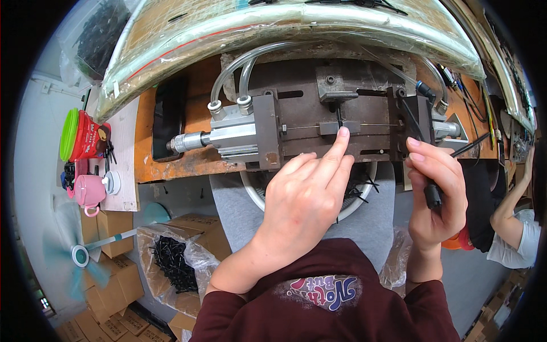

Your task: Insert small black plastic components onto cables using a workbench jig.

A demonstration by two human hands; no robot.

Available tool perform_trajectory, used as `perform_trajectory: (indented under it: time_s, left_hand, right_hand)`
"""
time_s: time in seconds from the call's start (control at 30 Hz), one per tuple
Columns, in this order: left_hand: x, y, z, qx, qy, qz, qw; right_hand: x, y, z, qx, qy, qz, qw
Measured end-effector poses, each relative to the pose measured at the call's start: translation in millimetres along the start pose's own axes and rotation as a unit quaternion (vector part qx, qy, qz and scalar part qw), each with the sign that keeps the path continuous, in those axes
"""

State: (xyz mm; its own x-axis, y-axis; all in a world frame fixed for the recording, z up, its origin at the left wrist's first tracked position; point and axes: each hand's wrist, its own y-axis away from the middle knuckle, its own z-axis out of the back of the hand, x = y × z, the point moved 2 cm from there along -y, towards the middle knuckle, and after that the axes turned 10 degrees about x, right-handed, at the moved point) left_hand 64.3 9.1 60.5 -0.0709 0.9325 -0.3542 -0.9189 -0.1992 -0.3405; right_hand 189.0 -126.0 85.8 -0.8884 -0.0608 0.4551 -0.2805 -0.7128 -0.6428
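My left hand (305, 196) reaches over the front of a dark metal fixture (296, 151). Its index finger is stretched out, its tip at a small grey block (328, 129) in the fixture's middle. A thin black piece (340, 114) stands upright at that block, just ahead of the fingertip. To the right, my right hand (441, 176) is closed around slim black plastic rods (433, 197), one with a thick end hanging below the fingers. Silver pneumatic cylinders, a left one (232, 137) and a right one (446, 130), flank the fixture.
Clear air hoses (228, 71) arch behind the fixture beneath a plastic-wrapped shelf edge (296, 25). A white-rimmed bin (253, 194) with black pieces sits below. At left are a pink mug (91, 190), a fan (80, 256) and a bag-lined box (208, 228). Another person's arm (513, 199) shows at far right.
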Motion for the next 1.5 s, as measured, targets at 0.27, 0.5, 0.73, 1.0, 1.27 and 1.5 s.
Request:
perform_trajectory:
  time_s: [0.27,0.5,0.73,1.0,1.27,1.5]
  left_hand:
    - [0.8,-0.3,3.0,0.025,0.019,0.031,0.999]
    - [-11.8,6.3,18.3,-0.044,0.344,-0.007,0.938]
    - [-17.5,9.0,22.3,-0.027,0.364,0.045,0.930]
    - [-4.4,9.9,-1.9,-0.076,0.125,0.009,0.989]
    - [-2.5,-0.9,-4.5,-0.038,-0.044,-0.003,0.998]
    - [-1.7,-0.2,-3.3,-0.027,-0.039,0.007,0.999]
  right_hand:
    - [8.1,4.1,2.0,0.036,0.005,-0.039,0.999]
    - [14.6,10.4,-14.6,0.119,0.066,0.006,0.991]
    - [15.3,10.4,-17.6,0.129,0.024,-0.013,0.991]
    - [11.3,7.7,-1.8,0.054,-0.041,-0.099,0.993]
    - [12.5,14.5,-3.4,0.007,-0.158,-0.171,0.973]
    - [11.5,19.9,-1.6,-0.034,-0.254,-0.206,0.944]
